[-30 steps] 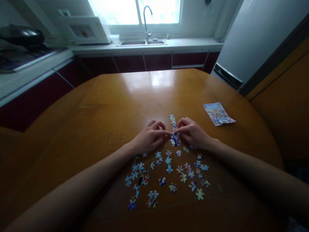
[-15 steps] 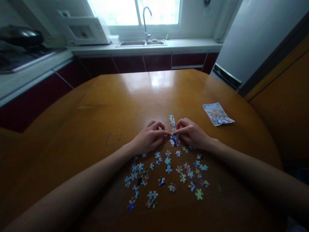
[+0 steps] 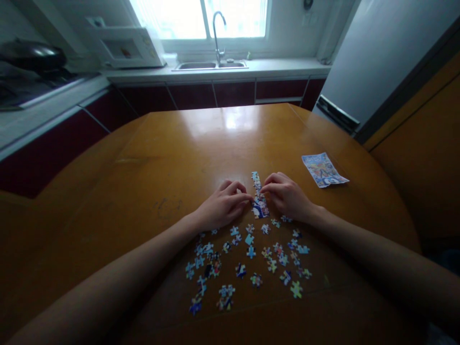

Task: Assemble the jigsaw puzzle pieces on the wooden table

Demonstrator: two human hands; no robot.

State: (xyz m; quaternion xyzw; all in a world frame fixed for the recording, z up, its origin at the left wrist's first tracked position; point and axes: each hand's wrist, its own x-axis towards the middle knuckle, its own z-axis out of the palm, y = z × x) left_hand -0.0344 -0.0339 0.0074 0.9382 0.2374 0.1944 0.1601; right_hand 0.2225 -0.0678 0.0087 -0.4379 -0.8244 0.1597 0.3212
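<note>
A narrow strip of joined jigsaw puzzle pieces (image 3: 260, 209) lies flat on the table between my hands. My left hand (image 3: 227, 203) rests at its left side, fingers bent, with the thumb and index fingertips closed at the strip's edge. On the other side is my right hand (image 3: 285, 194), its thumb and index finger pinched together just beside the upper half of the strip. Whatever may be between those right fingertips is too small to see. Nearer to me, several loose jigsaw pieces (image 3: 256, 280) are scattered, among them a yellow-green one (image 3: 296, 289) and light blue ones.
A creased picture sheet (image 3: 323, 170) lies to the right on the wooden table (image 3: 161, 153). Beyond the table stand a counter with a sink (image 3: 197, 65), a faucet (image 3: 217, 38) and a white microwave (image 3: 125, 47). A fridge (image 3: 381, 57) is at the right.
My right hand's fingertips have drawn up and slightly away from the strip, uncovering more of its middle. My left hand has hardly moved.
</note>
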